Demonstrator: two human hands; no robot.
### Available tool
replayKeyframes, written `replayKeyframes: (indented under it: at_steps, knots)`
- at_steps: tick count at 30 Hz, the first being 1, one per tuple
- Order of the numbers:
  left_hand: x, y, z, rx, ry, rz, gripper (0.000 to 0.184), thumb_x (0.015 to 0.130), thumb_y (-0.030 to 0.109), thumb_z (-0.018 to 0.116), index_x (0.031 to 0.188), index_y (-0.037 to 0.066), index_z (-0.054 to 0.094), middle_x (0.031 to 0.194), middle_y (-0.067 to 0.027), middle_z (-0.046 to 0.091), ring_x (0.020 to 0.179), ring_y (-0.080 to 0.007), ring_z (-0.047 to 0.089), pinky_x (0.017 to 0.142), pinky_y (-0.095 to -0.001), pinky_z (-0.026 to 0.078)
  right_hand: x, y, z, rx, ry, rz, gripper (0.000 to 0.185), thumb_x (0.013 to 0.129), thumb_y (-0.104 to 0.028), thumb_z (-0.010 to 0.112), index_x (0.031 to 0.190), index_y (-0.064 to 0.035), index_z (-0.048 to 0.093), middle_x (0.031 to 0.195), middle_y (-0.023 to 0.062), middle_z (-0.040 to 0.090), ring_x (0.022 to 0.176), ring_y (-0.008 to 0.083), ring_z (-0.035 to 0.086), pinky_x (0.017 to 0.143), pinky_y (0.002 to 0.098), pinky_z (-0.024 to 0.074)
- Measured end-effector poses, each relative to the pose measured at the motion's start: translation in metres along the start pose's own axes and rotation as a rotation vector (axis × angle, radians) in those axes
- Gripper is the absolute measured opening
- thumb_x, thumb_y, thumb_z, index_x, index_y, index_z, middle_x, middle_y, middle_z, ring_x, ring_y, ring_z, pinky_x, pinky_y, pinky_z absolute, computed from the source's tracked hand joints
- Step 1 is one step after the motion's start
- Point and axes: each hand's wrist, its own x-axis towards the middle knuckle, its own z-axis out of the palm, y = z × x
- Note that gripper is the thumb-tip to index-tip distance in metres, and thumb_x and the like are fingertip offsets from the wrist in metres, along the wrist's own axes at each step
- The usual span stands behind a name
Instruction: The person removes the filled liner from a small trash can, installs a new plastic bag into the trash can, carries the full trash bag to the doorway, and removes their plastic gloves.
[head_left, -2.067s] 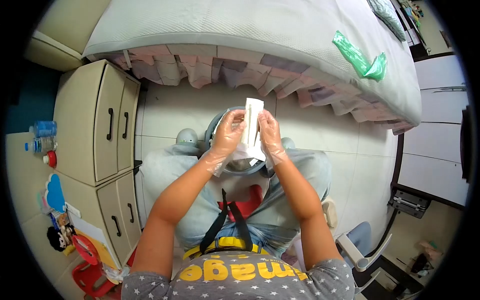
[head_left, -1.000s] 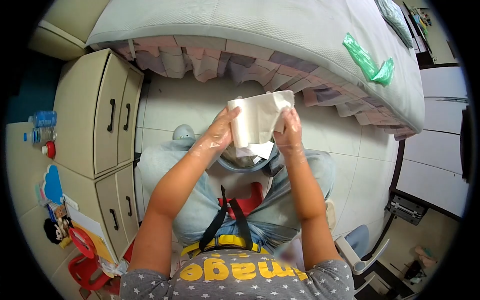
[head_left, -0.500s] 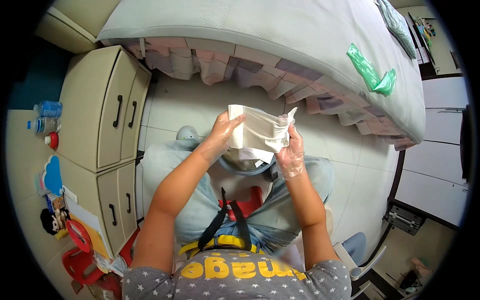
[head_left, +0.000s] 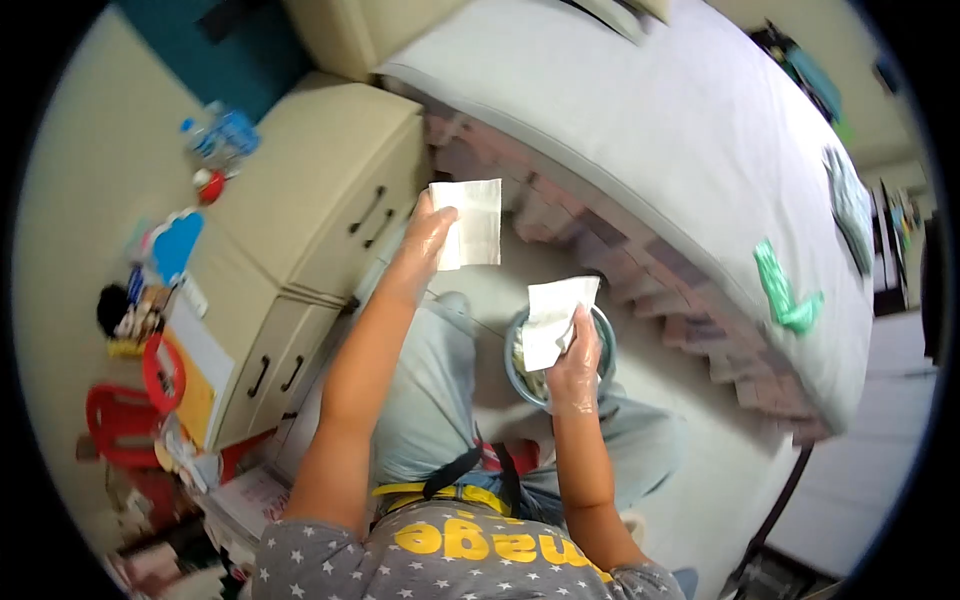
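Presently, left hand pinches folded white paper by its left edge, likely keeping it flat; right hand pinches a separate white sheet over the bucket's far rim.

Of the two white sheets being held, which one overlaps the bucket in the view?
The lower white sheet, in the right hand: it hides part of the bucket. The upper sheet, in the left hand, appears clear of it.

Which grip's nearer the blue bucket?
Right. The right grip overlaps the blue bucket's right side in view; the left grip is well clear of it, toward the picture's upper left.
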Motion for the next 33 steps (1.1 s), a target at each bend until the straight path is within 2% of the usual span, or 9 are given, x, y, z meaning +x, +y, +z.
replayKeyframes:
  at_steps: [8,15,16,18,21,23,24,26,33]
  knots:
    - [0.018,0.046,-0.216,-0.549,0.657,0.051,0.04,0.08,0.019,0.046,0.115,-0.001,0.041,0.104,-0.0147,0.055,0.097,-0.028,0.053,0.081,-0.0449,0.045,-0.006,0.056,-0.014,-0.059,-0.098,0.201,0.027,0.083,-0.02,0.044,0.104,-0.003,0.048,0.097,0.0095,0.056,0.09,0.0221,0.056,0.079,0.0362,0.0458]
    - [0.011,0.022,-0.267,0.713,1.111,0.217,0.051,0.073,0.012,0.053,0.118,-0.006,0.035,0.12,-0.021,0.041,0.11,-0.037,0.04,0.093,-0.0423,0.032,-0.015,0.065,-0.012,-0.015,-0.095,0.182,0.026,0.082,-0.017,0.049,0.104,-0.0025,0.048,0.095,0.009,0.056,0.09,0.02,0.055,0.08,0.0344,0.0448]
    - [-0.006,0.031,-0.229,0.866,1.149,0.408,0.053,0.072,0.012,0.054,0.117,-0.007,0.035,0.122,-0.022,0.038,0.114,-0.038,0.035,0.097,-0.0423,0.027,-0.025,0.061,-0.007,-0.533,-0.25,-0.201,0.027,0.082,-0.018,0.05,0.104,-0.003,0.048,0.097,0.0086,0.056,0.091,0.0202,0.054,0.081,0.0347,0.0442]
    - [-0.024,0.033,-0.166,0.79,0.981,0.682,0.044,0.072,0.006,0.051,0.113,-0.003,0.039,0.115,-0.0208,0.041,0.111,-0.0364,0.036,0.094,-0.0403,0.028,-0.027,0.054,-0.008,-1.06,-0.362,-0.594,0.028,0.082,-0.019,0.051,0.105,-0.0035,0.048,0.098,0.0082,0.055,0.092,0.0204,0.054,0.082,0.0351,0.0436]
    - [-0.045,0.008,-0.08,0.668,0.547,0.799,0.036,0.073,0.007,0.051,0.108,0.0,0.045,0.106,-0.0181,0.048,0.103,-0.0339,0.043,0.089,-0.039,0.034,-0.022,0.033,-0.024,0.275,-0.082,0.246,0.031,0.08,-0.016,0.054,0.109,-0.006,0.047,0.106,0.0064,0.054,0.101,0.0232,0.05,0.088,0.0396,0.0401]
    - [-0.049,-0.018,-0.029,0.57,0.217,0.828,0.032,0.073,0.008,0.052,0.105,0.001,0.048,0.102,-0.0169,0.05,0.098,-0.0329,0.047,0.085,-0.0382,0.036,-0.021,0.02,-0.063,-0.54,-0.087,-0.428,0.032,0.08,-0.015,0.055,0.109,-0.0049,0.047,0.107,0.0084,0.053,0.099,0.0232,0.051,0.087,0.0385,0.041]
    - [-0.054,-0.032,-0.004,0.619,-0.047,0.616,0.031,0.074,0.01,0.052,0.104,0.002,0.049,0.101,-0.0157,0.051,0.097,-0.0319,0.048,0.084,-0.0374,0.038,-0.02,0.017,-0.1,-1.332,-0.072,-0.961,0.031,0.08,-0.015,0.054,0.109,-0.0043,0.046,0.106,0.0089,0.053,0.098,0.0231,0.052,0.086,0.0376,0.0422]
    - [-0.062,-0.064,0.031,0.648,-0.37,0.387,0.029,0.075,0.013,0.053,0.103,0.003,0.05,0.1,-0.0145,0.052,0.096,-0.0309,0.049,0.082,-0.0366,0.039,-0.02,-0.025,-0.096,0.029,0.2,-0.186,0.034,0.08,-0.018,0.055,0.109,-0.0033,0.046,0.105,0.0092,0.053,0.097,0.0207,0.052,0.083,0.0351,0.0442]
    - [-0.028,-0.192,0.065,1.221,-0.528,-0.11,0.053,0.07,0.028,0.057,0.112,-0.001,0.046,0.116,-0.0208,0.047,0.102,-0.033,0.048,0.087,-0.0388,0.038,-0.03,-0.068,-0.192,-0.264,0.69,-0.592,0.034,0.079,-0.017,0.059,0.108,-0.0032,0.047,0.098,0.0058,0.054,0.086,0.0155,0.054,0.07,0.028,0.0451]
